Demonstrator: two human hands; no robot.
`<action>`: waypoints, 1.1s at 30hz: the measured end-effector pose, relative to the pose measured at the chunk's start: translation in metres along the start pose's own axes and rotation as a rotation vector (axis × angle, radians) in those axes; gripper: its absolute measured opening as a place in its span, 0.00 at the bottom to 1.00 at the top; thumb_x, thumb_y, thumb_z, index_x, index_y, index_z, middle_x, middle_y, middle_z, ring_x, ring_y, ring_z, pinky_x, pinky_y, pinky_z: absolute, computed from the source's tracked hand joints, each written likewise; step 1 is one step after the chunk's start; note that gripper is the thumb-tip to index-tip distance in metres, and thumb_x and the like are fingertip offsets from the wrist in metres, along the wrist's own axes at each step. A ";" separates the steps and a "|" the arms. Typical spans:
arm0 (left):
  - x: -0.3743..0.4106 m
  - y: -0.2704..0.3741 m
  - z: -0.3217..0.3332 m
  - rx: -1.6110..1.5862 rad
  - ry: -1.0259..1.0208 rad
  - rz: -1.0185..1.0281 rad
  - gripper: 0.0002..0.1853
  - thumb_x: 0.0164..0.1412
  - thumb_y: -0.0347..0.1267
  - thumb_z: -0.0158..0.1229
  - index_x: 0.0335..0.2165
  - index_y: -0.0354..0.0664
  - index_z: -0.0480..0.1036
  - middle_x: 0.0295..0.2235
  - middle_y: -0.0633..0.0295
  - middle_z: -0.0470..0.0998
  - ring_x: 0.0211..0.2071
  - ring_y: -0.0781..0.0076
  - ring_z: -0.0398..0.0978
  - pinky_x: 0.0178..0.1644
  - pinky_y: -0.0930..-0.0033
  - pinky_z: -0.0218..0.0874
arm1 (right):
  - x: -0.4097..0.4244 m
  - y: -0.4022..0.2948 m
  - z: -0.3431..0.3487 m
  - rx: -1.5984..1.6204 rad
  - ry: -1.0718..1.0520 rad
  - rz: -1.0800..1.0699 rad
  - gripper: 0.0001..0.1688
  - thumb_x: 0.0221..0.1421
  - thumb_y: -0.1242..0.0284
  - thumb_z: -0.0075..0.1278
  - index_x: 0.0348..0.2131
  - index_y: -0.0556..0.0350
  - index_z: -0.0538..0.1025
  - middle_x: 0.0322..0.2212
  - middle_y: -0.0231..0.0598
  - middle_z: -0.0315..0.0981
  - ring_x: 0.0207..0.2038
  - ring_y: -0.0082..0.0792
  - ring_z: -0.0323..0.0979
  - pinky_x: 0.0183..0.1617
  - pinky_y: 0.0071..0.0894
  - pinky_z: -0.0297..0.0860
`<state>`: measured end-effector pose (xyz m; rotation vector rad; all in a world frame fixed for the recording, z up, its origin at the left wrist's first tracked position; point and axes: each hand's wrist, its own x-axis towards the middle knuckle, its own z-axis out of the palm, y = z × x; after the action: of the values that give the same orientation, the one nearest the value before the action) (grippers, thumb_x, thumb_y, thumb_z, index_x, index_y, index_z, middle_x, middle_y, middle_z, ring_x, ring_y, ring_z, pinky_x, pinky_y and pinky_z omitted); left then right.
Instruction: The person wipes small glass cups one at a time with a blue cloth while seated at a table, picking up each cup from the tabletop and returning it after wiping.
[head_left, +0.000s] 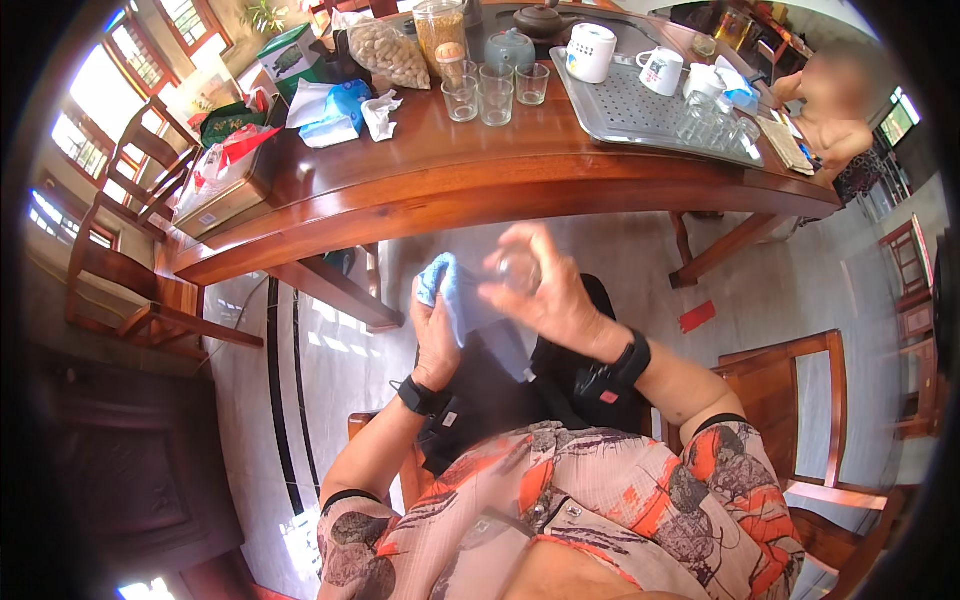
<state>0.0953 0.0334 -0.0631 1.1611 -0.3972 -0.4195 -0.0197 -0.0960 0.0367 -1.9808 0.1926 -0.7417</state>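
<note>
My left hand (437, 334) grips a blue and white cloth (448, 289), whose end hangs down over the palm. To its right, my right hand (551, 296) holds a small clear glass (519, 268) between thumb and fingers; hand and glass are slightly blurred. Both hands are above my lap, short of the wooden table (465, 187). Several clear glasses (496, 97) stand upright on the table. More glasses (709, 124) sit at the right end of a perforated metal tray (622, 112), which also bears a white lidded mug (592, 54) and a white cup (661, 71).
At the table's left are a tissue pack (334, 112), a crumpled tissue (380, 115), a bag of peanuts (386, 52) and a metal box (232, 187). Teapots (510, 49) stand behind the glasses. Another person (836, 127) is at the right end. A wooden chair (765, 397) is behind my right arm.
</note>
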 end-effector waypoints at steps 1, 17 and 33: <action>0.001 -0.001 -0.004 0.025 -0.015 0.039 0.13 0.67 0.26 0.53 0.49 0.39 0.71 0.43 0.69 0.74 0.42 0.83 0.70 0.49 0.79 0.62 | 0.011 -0.001 -0.002 0.212 0.018 0.042 0.30 0.50 0.68 0.66 0.46 0.56 0.66 0.35 0.40 0.77 0.41 0.31 0.77 0.44 0.30 0.73; -0.009 -0.006 -0.003 -0.006 -0.112 -0.158 0.08 0.66 0.32 0.55 0.40 0.41 0.72 0.33 0.70 0.75 0.33 0.84 0.70 0.37 0.78 0.63 | 0.147 0.010 -0.089 -0.718 0.181 -0.070 0.34 0.47 0.44 0.62 0.36 0.57 0.78 0.28 0.41 0.79 0.33 0.38 0.79 0.38 0.35 0.74; -0.012 0.001 0.002 0.118 -0.147 -0.191 0.13 0.64 0.34 0.56 0.43 0.39 0.71 0.34 0.67 0.76 0.33 0.81 0.72 0.36 0.76 0.65 | 0.212 0.058 -0.098 -1.160 -0.164 -0.054 0.36 0.35 0.58 0.72 0.41 0.53 0.73 0.42 0.45 0.73 0.47 0.47 0.73 0.48 0.48 0.71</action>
<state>0.0840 0.0382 -0.0624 1.2928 -0.4452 -0.6577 0.1041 -0.2891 0.1097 -3.1329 0.5627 -0.5162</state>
